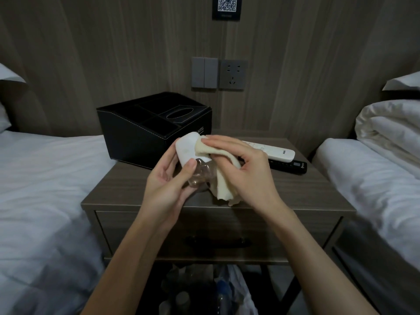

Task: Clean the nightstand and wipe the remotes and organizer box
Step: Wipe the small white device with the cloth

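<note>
1. Remote [186,148], white, with its lower end in a clear plastic cover [200,176], is held just above the front-centre of the nightstand [127,189], at 5 o'clock of the organizer box [145,130].
2. Left hand [168,185] has thumb and fingers curled round the covered lower part. Right hand [247,173] pinches a cream cloth [225,178] and presses it on the remote's upper right side.
3. Long axis runs roughly 5 to 11 o'clock, tilted; the bare end points to 11 o'clock, toward the box.
4. Likely step is wiping the remote. Keep the left grip steady, draw the cloth along the length, turn the remote for back and edges, and go light over the buttons.
5. White remote [272,152] and black remote [288,165] lie side by side at 3 o'clock, probably waiting.
</note>
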Available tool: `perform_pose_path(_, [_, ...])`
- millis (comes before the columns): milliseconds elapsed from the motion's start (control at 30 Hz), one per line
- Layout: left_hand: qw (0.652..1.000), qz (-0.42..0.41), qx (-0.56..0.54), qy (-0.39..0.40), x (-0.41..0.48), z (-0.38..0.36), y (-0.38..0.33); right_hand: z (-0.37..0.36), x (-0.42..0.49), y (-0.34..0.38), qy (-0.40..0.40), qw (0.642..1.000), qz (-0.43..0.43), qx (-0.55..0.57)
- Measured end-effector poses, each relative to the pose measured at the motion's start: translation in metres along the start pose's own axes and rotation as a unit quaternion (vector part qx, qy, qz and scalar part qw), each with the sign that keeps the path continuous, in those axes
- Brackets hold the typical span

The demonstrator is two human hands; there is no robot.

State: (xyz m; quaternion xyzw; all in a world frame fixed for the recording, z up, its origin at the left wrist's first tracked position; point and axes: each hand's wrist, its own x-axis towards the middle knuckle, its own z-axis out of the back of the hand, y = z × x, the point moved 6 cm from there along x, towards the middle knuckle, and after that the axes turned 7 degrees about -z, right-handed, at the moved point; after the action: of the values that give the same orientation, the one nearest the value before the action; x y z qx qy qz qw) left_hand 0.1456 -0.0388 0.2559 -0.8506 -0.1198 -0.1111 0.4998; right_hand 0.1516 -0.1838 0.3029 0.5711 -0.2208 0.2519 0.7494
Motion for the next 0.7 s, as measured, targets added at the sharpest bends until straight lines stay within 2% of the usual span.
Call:
perform_pose_path(300, [0.996,0.001,-0.065,-0.060,0.007,0.017,-0.010,-0.002,-0.009,-0.003,0.074,0.997,-0.023,-0.006])
perform_pose_path(433, [0.996,-0.004,-0.072,-0.051,0.010,0.021,-0.016,-0.004,-0.014,-0.009,0.117,0.992,-0.036,-0.027])
perform_pose_path(500, [0.997,0.000,-0.069,-0.033,0.010,0.018,-0.018,0.001,-0.013,-0.010,0.089,0.995,-0.043,-0.012])
perform_pose_path(633, [0.999,0.013,-0.051,0.007,0.009,0.012,-0.015,0.020,-0.005,-0.003,-0.024,0.999,-0.023,-0.011])
perform_pose_path(700, [0.998,0.025,-0.047,0.030,0.007,0.009,-0.013,0.024,-0.002,0.001,-0.044,0.999,-0.009,-0.027])
